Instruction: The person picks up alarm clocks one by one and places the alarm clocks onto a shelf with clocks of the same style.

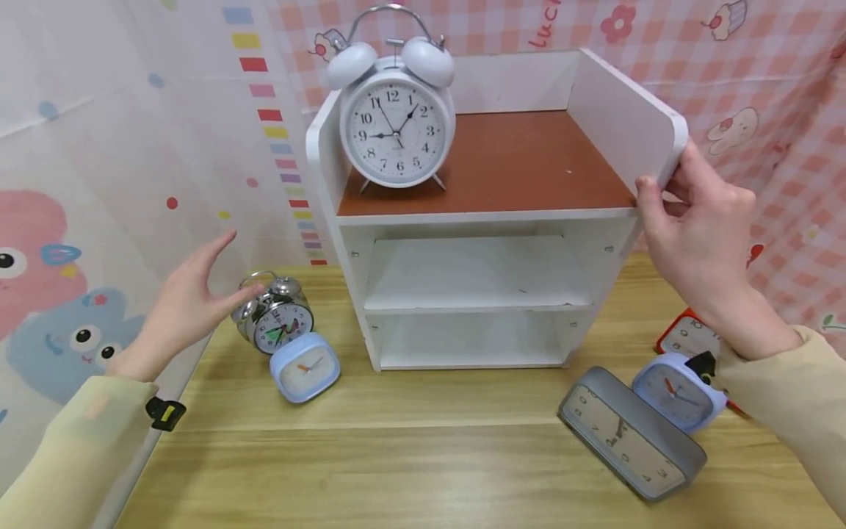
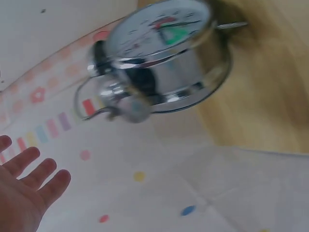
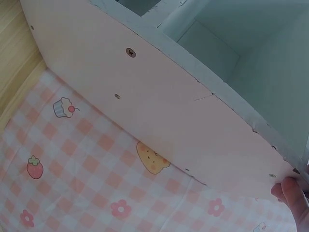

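Sleeves foremost, the left hand spreads its fingers wide near the silver clock, right hand gripping the shelf's right edge.

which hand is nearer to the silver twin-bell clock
Left. The left hand is just beside the silver twin-bell clock; the right hand grips the upper right side of the white shelf, across the shelf from the clock.
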Action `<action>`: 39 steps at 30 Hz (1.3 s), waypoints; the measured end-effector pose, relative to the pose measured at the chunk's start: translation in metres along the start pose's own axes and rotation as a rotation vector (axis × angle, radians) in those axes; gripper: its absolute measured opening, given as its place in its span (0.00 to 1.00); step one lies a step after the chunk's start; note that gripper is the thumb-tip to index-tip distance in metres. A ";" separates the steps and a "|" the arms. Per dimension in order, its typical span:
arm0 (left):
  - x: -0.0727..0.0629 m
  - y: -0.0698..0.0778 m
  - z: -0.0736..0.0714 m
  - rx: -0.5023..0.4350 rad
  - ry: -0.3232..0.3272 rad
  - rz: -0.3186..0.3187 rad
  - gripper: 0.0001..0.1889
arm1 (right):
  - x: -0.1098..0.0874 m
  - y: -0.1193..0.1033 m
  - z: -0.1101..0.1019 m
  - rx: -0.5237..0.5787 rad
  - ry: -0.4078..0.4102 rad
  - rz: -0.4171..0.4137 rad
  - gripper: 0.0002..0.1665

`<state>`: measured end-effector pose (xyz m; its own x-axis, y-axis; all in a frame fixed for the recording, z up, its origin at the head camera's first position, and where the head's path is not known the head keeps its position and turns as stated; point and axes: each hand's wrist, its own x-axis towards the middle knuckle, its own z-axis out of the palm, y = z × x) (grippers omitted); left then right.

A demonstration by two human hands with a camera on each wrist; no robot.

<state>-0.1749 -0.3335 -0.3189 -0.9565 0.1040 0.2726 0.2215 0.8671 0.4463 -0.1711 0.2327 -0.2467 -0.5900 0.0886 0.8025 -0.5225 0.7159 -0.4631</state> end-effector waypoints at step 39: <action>-0.024 -0.053 0.067 -0.163 -0.036 -0.141 0.55 | -0.002 0.000 0.000 -0.012 0.001 -0.006 0.23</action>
<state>-0.1761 -0.3490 -0.4067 -0.9856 0.0075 0.1687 0.1104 0.7844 0.6103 -0.1700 0.2323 -0.2485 -0.5864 0.0845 0.8056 -0.5185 0.7250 -0.4534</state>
